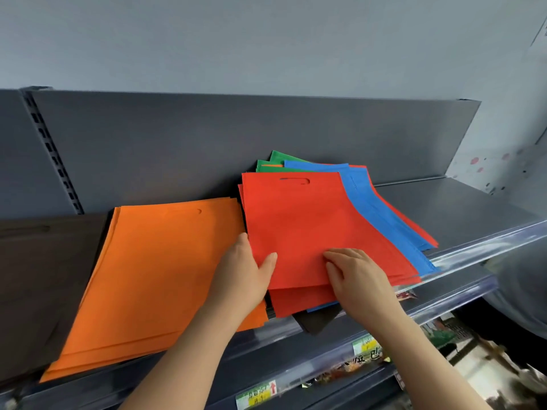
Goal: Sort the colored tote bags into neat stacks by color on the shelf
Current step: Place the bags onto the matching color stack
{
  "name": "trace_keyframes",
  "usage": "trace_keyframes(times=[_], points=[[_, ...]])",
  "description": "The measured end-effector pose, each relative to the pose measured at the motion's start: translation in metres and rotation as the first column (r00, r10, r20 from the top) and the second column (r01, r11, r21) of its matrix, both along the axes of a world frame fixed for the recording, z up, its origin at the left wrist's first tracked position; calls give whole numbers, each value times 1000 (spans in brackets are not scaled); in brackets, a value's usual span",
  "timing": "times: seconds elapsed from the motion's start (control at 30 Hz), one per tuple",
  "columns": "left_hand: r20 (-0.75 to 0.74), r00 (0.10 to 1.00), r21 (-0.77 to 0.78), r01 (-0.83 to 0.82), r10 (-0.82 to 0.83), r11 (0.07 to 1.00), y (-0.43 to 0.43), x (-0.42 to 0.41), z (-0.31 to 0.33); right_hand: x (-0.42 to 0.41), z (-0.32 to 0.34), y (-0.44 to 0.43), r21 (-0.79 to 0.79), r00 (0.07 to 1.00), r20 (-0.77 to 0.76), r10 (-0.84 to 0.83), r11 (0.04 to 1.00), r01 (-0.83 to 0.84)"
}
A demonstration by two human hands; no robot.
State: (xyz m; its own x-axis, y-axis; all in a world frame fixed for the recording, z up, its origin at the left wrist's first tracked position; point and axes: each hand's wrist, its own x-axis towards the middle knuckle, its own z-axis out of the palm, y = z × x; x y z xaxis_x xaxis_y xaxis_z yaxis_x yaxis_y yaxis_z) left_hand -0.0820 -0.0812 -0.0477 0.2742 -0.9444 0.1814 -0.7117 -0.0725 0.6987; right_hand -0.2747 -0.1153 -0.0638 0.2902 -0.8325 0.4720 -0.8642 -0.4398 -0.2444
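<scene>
Head view: orange stack (154, 276) and brown stack (38, 276) sorted at left of shelf (458, 208); mixed red-blue-green pile (373, 211) remains at right, left hand (242, 270) pinching its top red bag (296, 226), right hand (358, 279) resting loosely on it.

Single wide-angle view, worn on the head. Looks forward and a little down from above and behind the left hand (245, 270) and right hand (358, 279), close, within reach of the shelf (461, 208). Centred near the red bag (305, 226) touched by both hands. Takes in the wall (266, 39) beyond the hands and lower shelves (325, 377) beneath the right hand. Held at a tilt, with the shelf edge climbing to the right of the right hand. Bends straight lines near the edges.
</scene>
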Motion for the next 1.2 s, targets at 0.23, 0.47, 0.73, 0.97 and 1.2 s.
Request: trace_keyframes(times=[0.23, 0.47, 0.73, 0.97, 1.2], points=[[-40, 994, 67, -97, 100, 993, 1, 10, -4, -41, 13, -25, 169, 968, -9, -250, 954, 248], [-127, 975, 89, -171, 181, 981, 3, 9, -1, -31, 6, -19, 136, 993, -2, -114, 984, 113], [-212, 955, 69, -199, 209, 978, 2, 20, -3, -34, 18, -20, 233, 948, -105, -301, 919, 318], [-107, 972, 61, -202, 208, 977, 8, 15, 0, -28, 23, -16, 304, 941, 141, -306, 918, 253], [-137, 975, 30, -170, 173, 985, 16, 19, 8, -27, 23, -12, 321, 933, 211, -291, 922, 214]])
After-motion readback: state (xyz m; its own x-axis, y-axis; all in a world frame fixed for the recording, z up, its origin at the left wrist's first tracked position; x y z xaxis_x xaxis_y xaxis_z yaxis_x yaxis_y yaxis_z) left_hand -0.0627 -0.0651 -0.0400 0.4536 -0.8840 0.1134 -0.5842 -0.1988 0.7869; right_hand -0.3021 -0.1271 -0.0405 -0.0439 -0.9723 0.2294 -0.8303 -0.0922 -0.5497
